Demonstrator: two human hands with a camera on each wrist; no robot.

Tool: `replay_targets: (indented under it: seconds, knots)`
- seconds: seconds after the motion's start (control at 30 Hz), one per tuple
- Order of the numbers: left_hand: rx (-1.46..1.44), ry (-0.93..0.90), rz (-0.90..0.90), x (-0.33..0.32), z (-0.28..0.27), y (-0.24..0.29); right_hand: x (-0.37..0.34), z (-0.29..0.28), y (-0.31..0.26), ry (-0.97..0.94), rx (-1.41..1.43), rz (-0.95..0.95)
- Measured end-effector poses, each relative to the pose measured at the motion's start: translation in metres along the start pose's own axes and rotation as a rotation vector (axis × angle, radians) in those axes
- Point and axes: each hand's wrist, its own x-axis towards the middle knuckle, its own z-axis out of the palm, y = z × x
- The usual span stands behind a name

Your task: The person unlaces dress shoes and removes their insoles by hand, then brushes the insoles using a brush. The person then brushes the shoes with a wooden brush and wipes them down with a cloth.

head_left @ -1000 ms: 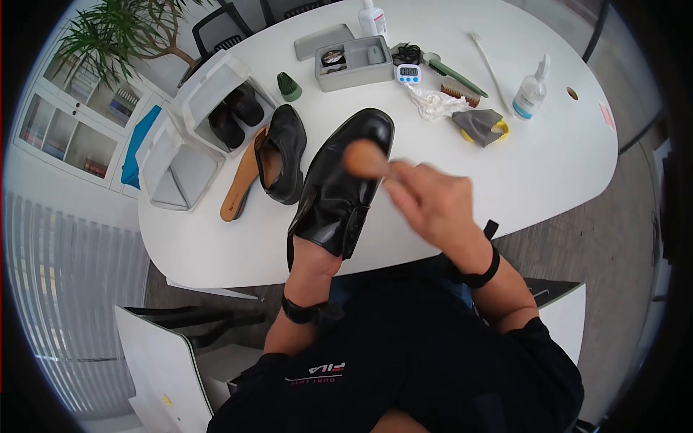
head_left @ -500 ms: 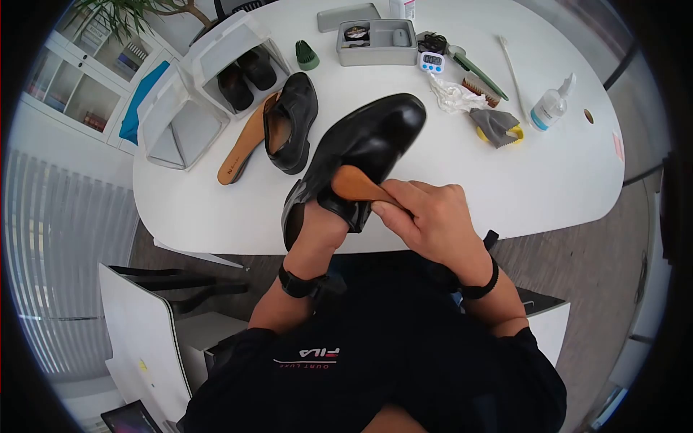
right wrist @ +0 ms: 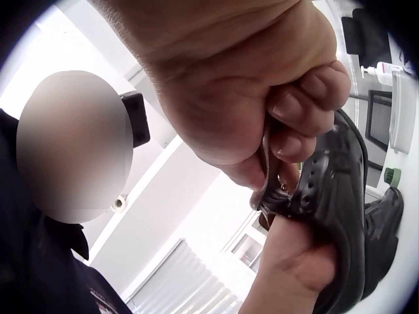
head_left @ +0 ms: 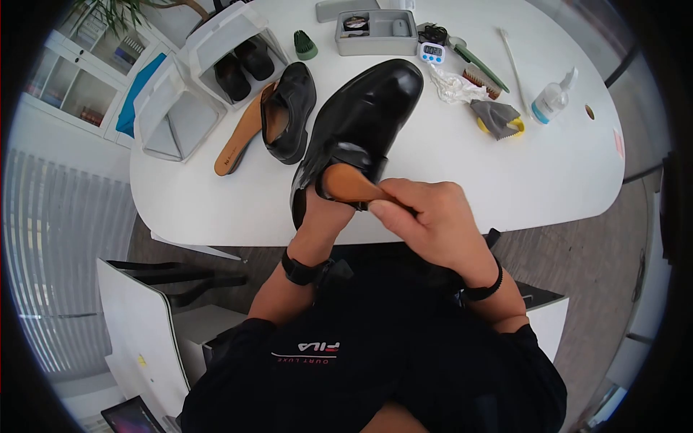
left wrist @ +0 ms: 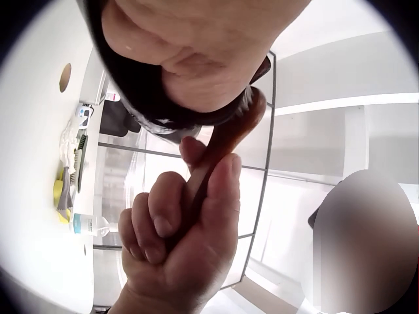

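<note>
A black leather shoe (head_left: 375, 101) is held up over the table, toe pointing away. The left hand (head_left: 325, 216) reaches into its opening, bearing it from inside; those fingers are hidden in the shoe. The right hand (head_left: 433, 220) grips the handle of a brown wooden brush (head_left: 346, 183), whose head lies at the shoe's opening, by the laces. In the left wrist view, fingers and thumb of the right hand (left wrist: 186, 229) curl round the handle, and pale bristles (left wrist: 247, 98) face the shoe. The right wrist view shows lace holes on the shoe (right wrist: 337, 176) beside the curled fingers.
Left of the held shoe lie another black shoe (head_left: 296, 108) and a tan flat piece (head_left: 234, 148). Behind are a clear box (head_left: 209, 43) with dark shoes and a grey case (head_left: 375, 47). A timer, brushes, cloths and a spray bottle (head_left: 550, 102) stand right.
The brush has moved from over the shoe's front part back to its opening. The shoe, first shifted and tilted right, now points more upright in view. Both hands keep their hold.
</note>
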Motion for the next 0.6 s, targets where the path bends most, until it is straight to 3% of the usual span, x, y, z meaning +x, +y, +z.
replay_targets:
  seconds: [0.17, 0.23, 0.33, 0.4, 0.6]
  knots:
    - [0.095, 0.037, 0.128, 0.010, 0.003, 0.007, -0.002, -0.015, 0.007, 0.004, -0.107, 0.168]
    - [-0.008, 0.057, 0.048, 0.011, -0.003, 0.001, -0.004, -0.015, 0.007, 0.012, -0.157, 0.115]
    - [0.198, 0.038, 0.175, 0.012, -0.007, -0.003, -0.006, -0.016, 0.012, 0.025, -0.271, 0.071]
    - [-0.035, 0.207, 0.066, 0.013, -0.001, -0.001, -0.006, -0.014, 0.016, 0.028, -0.337, 0.073]
    - [-0.213, 0.184, 0.114, 0.016, 0.004, -0.003, -0.006, 0.004, 0.016, 0.183, -0.519, 0.009]
